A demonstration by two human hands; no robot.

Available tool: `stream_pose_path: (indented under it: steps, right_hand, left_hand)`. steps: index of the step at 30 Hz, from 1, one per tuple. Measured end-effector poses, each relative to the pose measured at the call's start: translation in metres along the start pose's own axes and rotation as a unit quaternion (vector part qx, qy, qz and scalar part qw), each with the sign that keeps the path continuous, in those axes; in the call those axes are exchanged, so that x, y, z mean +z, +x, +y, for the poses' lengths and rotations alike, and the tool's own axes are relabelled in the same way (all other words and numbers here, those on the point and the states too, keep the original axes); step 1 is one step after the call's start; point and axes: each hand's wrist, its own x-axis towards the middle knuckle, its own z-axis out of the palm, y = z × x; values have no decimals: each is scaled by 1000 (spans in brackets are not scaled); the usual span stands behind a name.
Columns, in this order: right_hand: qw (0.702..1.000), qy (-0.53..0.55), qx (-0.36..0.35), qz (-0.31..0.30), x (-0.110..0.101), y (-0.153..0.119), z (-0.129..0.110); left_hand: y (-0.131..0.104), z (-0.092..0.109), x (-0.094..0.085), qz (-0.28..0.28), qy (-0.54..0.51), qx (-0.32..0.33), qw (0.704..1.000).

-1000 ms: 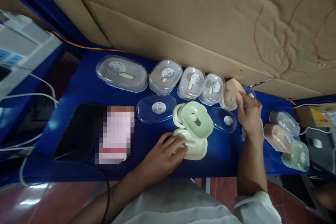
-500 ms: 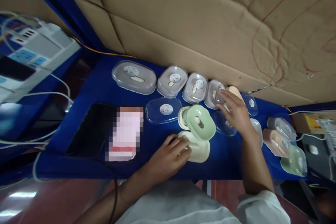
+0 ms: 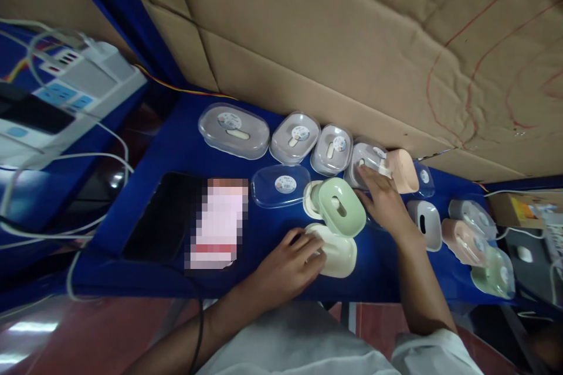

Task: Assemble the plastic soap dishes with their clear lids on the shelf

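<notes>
My left hand (image 3: 292,263) rests with curled fingers on the left end of a cream tray (image 3: 341,255); whether it grips the tray is unclear. Against the tray's upper edge leans a green box (image 3: 341,206) with an oval slot, beside a small cream piece (image 3: 311,199). My right hand (image 3: 382,202) reaches forward with its fingers apart, at the front of a lidded grey box (image 3: 367,158). Beyond its fingers is a peach box (image 3: 402,171). A clear lid (image 3: 281,186) with a round label lies left of the green box.
Three lidded grey boxes, one of them (image 3: 235,132) at the left, line the cardboard wall (image 3: 308,35). A phone (image 3: 220,222) and black tablet-like object (image 3: 156,217) lie left. On the right are a grey box (image 3: 426,225) and lidded pink (image 3: 461,240) and green boxes (image 3: 495,272).
My right hand has moved slightly down and left across the grey box, leaving more of the peach box in sight. The view has shifted a little; my left hand keeps its place on the tray.
</notes>
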Motion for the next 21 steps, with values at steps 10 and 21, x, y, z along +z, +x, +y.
stream_pose_path:
  steps: [10, 21]
  right_hand:
    - [992, 93, 28, 82, -22, -2, 31]
    - [982, -6, 91, 167, -44, -71, 68]
  left_hand:
    - [-2, 0, 4, -11, 2, -7, 1000]
    - [-3, 5, 8, 7, 32, -23, 999]
